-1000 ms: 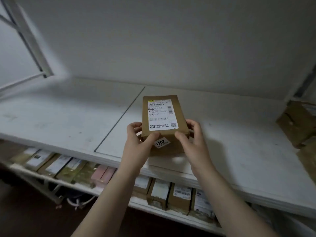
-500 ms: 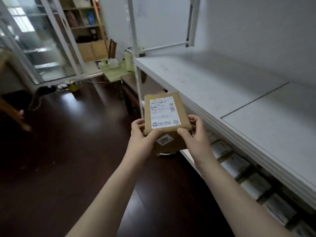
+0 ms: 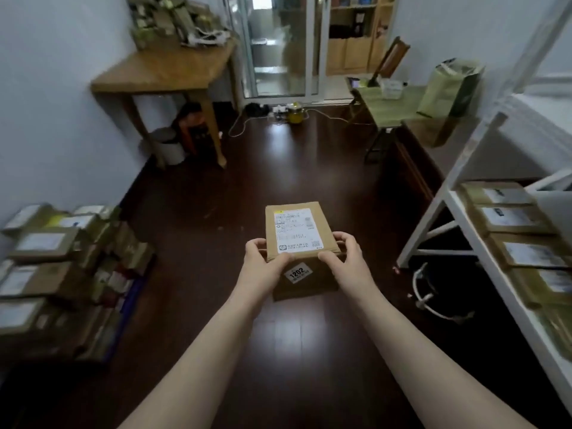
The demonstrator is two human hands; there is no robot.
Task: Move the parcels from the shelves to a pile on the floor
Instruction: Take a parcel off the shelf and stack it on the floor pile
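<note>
Both grips on one parcel: a brown cardboard box w/ white shipping label [image 3: 294, 224], held out in front of me, dead centre of view, in the air over the dark glossy wood floor [image 3: 278, 168], touching no shelf or pile. Left grip [image 3: 263, 264] wraps the near left corner, thumb on top, fingers curled round the side edge. Right grip [image 3: 346, 258] does the same at the near right corner, thumb on the top edge, fingers round the right side. Box is approx level, label up, and the small white "1202" sticker [image 3: 297, 273] on the near face sits between my thumbs. At 8–9 o'clock, the heap of brown labelled parcels [image 3: 62, 274] lies on the floor by the wall, well apart from the box. At 3–4 o'clock, the white metal shelf rack [image 3: 433, 218], w/ a row of flat brown parcels [image 3: 507, 218] side by side on its lower shelf. Below it a white cable [image 3: 424, 292] on the floor. At 11 o'clock, a tan wooden surface [image 3: 161, 72] w/ blurred boxes on top [image 3: 161, 23]. At 12, a glass sliding door [image 3: 278, 44]. At 1–2, a green paper bag [image 3: 448, 85].
</note>
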